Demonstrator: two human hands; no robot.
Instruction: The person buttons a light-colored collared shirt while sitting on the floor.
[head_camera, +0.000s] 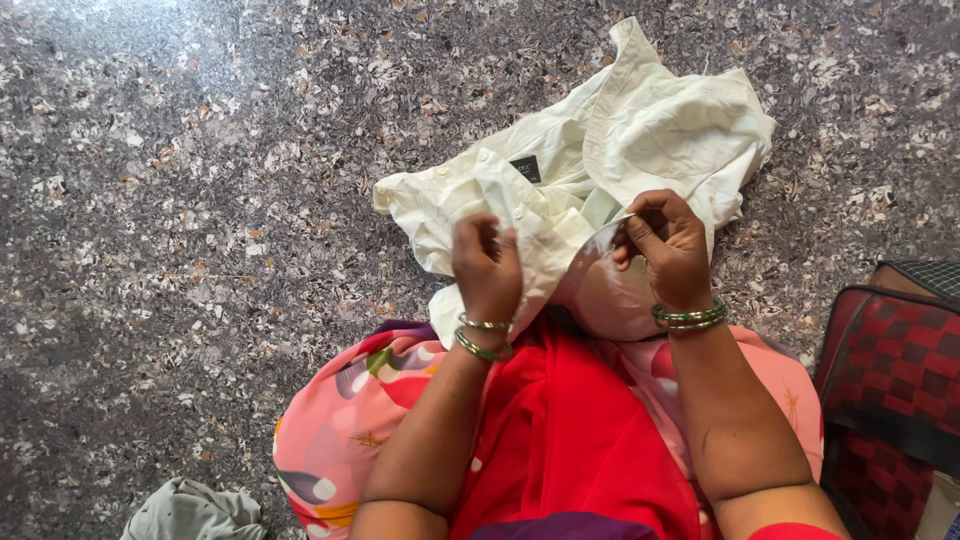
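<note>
A speckled grey stone floor (200, 200) carries everything. A crumpled white shirt (660, 130) lies on it just beyond the right hand (668, 245), and a grey cloth (190, 512) lies well behind the left hand (487, 265). A red-and-black checked bag (895, 390) sits to the right hand's outer side.

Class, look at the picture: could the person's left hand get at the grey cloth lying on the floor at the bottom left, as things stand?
Probably yes, but not at once. The left hand is shut on the white shirt and would have to let go first. Only bare speckled floor lies between it and the grey cloth, beside the person's knee.
</note>
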